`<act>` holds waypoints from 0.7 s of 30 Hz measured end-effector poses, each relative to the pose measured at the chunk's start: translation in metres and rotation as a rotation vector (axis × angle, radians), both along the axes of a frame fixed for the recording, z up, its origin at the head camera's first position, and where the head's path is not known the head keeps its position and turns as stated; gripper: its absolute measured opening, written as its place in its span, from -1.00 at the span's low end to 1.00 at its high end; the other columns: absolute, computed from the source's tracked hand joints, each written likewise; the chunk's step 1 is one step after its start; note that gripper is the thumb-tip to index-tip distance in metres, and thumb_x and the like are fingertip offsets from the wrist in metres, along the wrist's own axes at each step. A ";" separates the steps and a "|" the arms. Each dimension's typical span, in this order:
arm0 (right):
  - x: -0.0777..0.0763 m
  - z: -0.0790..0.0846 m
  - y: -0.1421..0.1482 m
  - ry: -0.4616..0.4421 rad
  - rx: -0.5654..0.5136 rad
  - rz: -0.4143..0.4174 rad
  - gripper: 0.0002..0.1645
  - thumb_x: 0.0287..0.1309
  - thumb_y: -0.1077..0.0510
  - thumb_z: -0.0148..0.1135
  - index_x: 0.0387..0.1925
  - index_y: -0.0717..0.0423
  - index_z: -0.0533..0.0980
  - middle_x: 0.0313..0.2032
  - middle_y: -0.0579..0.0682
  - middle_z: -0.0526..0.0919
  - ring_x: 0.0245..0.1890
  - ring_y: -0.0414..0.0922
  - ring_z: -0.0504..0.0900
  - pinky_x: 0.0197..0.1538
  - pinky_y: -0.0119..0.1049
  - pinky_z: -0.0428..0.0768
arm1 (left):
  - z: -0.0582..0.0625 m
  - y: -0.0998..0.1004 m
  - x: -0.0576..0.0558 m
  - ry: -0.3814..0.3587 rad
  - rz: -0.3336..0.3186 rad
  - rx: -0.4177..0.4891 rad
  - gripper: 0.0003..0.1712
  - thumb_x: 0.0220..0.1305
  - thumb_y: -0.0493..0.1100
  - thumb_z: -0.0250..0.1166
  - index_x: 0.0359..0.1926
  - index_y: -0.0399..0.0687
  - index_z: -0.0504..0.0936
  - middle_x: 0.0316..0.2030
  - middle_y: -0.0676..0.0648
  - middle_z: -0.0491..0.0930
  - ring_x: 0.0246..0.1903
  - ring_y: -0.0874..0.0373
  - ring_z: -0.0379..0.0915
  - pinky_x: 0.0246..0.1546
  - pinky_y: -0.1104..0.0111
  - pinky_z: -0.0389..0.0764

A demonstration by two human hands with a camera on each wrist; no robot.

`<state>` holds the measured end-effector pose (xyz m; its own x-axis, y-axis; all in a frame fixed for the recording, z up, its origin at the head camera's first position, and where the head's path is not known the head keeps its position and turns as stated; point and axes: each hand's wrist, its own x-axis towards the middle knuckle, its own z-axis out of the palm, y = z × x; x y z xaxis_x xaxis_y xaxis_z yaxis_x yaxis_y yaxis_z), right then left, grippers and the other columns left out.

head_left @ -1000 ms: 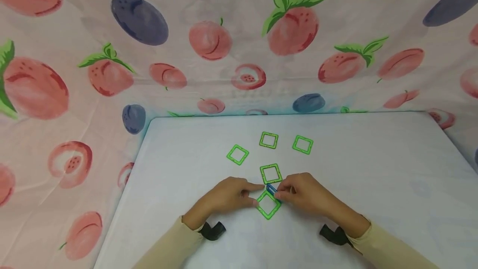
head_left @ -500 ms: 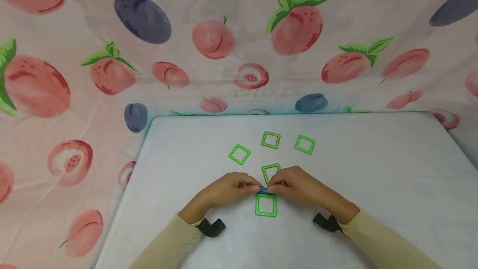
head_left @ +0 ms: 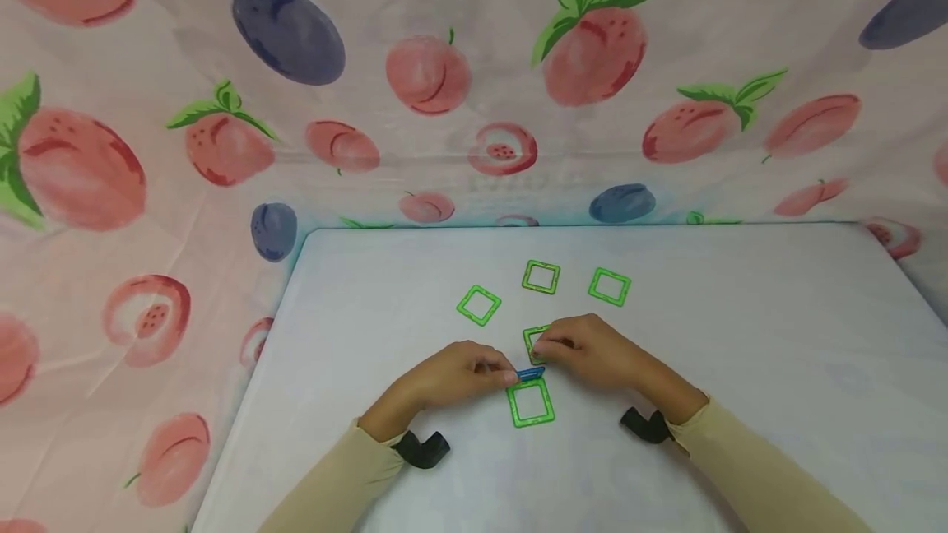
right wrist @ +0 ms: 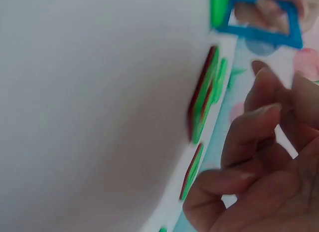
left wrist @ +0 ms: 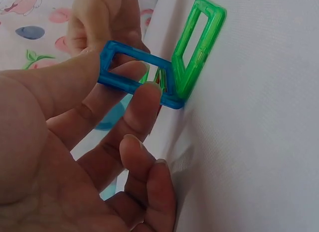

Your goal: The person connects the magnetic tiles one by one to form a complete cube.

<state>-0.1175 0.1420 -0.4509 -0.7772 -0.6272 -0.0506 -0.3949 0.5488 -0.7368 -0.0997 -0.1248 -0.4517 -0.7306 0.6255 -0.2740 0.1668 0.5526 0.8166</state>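
My left hand (head_left: 462,373) pinches a blue square magnetic tile (left wrist: 139,55) between thumb and fingers. This open-framed tile stands up on its edge along the far side of a green square magnetic tile (head_left: 533,422) lying on the table; their edges meet in the left wrist view (left wrist: 207,50). My right hand (head_left: 592,348) is just beyond and right of the blue tile, its fingers loosely bent with nothing between them in the right wrist view. It partly covers another green tile (head_left: 528,345) lying behind the blue one.
Farther back on the white table (head_left: 741,311) lie three more green square tiles: one at left (head_left: 469,316), a middle one (head_left: 539,290) and one at right (head_left: 606,300). A fruit-print cloth (head_left: 444,146) hangs behind. Black wrist devices (head_left: 422,451) sit at both sleeves.
The blue tile turned from slanting to lie along the green tile's far edge, both hands gripping it half a second ago. The right hand has since let go and moved slightly away.
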 end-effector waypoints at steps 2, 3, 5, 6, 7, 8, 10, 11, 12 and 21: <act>-0.001 -0.001 0.002 0.045 0.063 -0.025 -0.90 0.32 0.05 0.36 -0.22 -0.09 0.75 -0.37 -0.25 0.66 -0.37 -0.32 0.52 -0.23 -0.38 0.52 | 0.000 0.000 0.000 -0.003 0.002 -0.007 -0.76 0.44 0.14 0.27 -0.13 0.24 0.80 -0.29 0.27 0.65 -0.26 0.29 0.47 -0.22 0.41 0.47; -0.001 -0.001 0.003 0.064 0.105 -0.037 -0.91 0.27 0.06 0.41 -0.22 -0.08 0.75 -0.38 -0.25 0.64 -0.38 -0.31 0.51 -0.24 -0.37 0.51 | 0.000 0.000 0.000 -0.005 0.002 -0.009 -0.76 0.44 0.14 0.27 -0.13 0.24 0.80 -0.30 0.26 0.65 -0.26 0.29 0.47 -0.23 0.41 0.47; 0.000 -0.001 0.003 0.093 0.207 -0.060 -0.89 0.16 0.06 0.50 -0.25 -0.10 0.73 -0.38 -0.27 0.60 -0.36 -0.31 0.49 -0.22 -0.34 0.50 | 0.000 0.001 0.001 -0.014 0.003 -0.010 -0.76 0.44 0.13 0.27 -0.12 0.22 0.80 -0.31 0.25 0.65 -0.27 0.28 0.47 -0.24 0.41 0.46; 0.000 -0.002 0.003 0.100 0.255 -0.072 -0.87 0.11 0.06 0.54 -0.29 -0.11 0.71 -0.39 -0.27 0.58 -0.36 -0.29 0.48 -0.22 -0.32 0.49 | 0.000 0.001 0.001 -0.018 0.002 -0.010 -0.76 0.44 0.13 0.27 -0.13 0.22 0.80 -0.32 0.24 0.65 -0.28 0.28 0.46 -0.25 0.41 0.46; 0.001 -0.002 0.002 0.100 0.298 -0.085 -0.85 0.08 0.05 0.56 -0.33 -0.12 0.69 -0.39 -0.27 0.56 -0.36 -0.28 0.47 -0.23 -0.31 0.48 | 0.000 0.001 0.001 -0.023 0.003 -0.010 -0.76 0.44 0.12 0.27 -0.13 0.21 0.80 -0.33 0.23 0.65 -0.29 0.27 0.46 -0.26 0.41 0.45; 0.002 -0.001 0.001 0.093 0.331 -0.101 -0.83 0.05 0.04 0.58 -0.37 -0.13 0.67 -0.41 -0.26 0.55 -0.37 -0.27 0.46 -0.24 -0.29 0.47 | -0.001 0.001 0.001 -0.026 0.003 -0.010 -0.77 0.44 0.12 0.28 -0.14 0.21 0.80 -0.34 0.22 0.64 -0.30 0.27 0.45 -0.27 0.40 0.45; 0.004 -0.001 0.000 0.090 0.377 -0.128 -0.79 0.05 0.03 0.58 -0.45 -0.13 0.62 -0.46 -0.25 0.53 -0.41 -0.25 0.44 -0.29 -0.29 0.45 | -0.001 0.000 0.001 -0.033 0.004 -0.008 -0.77 0.44 0.11 0.28 -0.15 0.20 0.80 -0.34 0.22 0.64 -0.30 0.27 0.45 -0.27 0.40 0.44; 0.005 0.000 0.000 0.089 0.391 -0.137 -0.78 0.06 0.03 0.57 -0.48 -0.13 0.61 -0.48 -0.25 0.52 -0.43 -0.25 0.44 -0.31 -0.30 0.44 | -0.001 0.000 0.001 -0.034 0.003 -0.007 -0.78 0.44 0.11 0.28 -0.15 0.20 0.80 -0.35 0.21 0.64 -0.31 0.26 0.44 -0.27 0.40 0.44; 0.006 0.000 0.000 0.086 0.398 -0.144 -0.77 0.07 0.03 0.57 -0.50 -0.13 0.60 -0.50 -0.24 0.51 -0.46 -0.25 0.43 -0.35 -0.30 0.43 | -0.001 0.000 0.001 -0.035 0.002 -0.005 -0.77 0.44 0.11 0.28 -0.15 0.19 0.80 -0.35 0.21 0.64 -0.31 0.26 0.45 -0.27 0.40 0.44; 0.013 -0.001 0.005 0.138 0.428 -0.167 -0.77 0.16 0.01 0.49 -0.49 -0.09 0.58 -0.51 -0.24 0.49 -0.49 -0.25 0.41 -0.38 -0.32 0.40 | 0.000 -0.002 0.001 -0.056 0.008 0.031 -0.74 0.43 0.09 0.29 -0.17 0.07 0.79 -0.34 0.14 0.64 -0.30 0.22 0.42 -0.29 0.40 0.42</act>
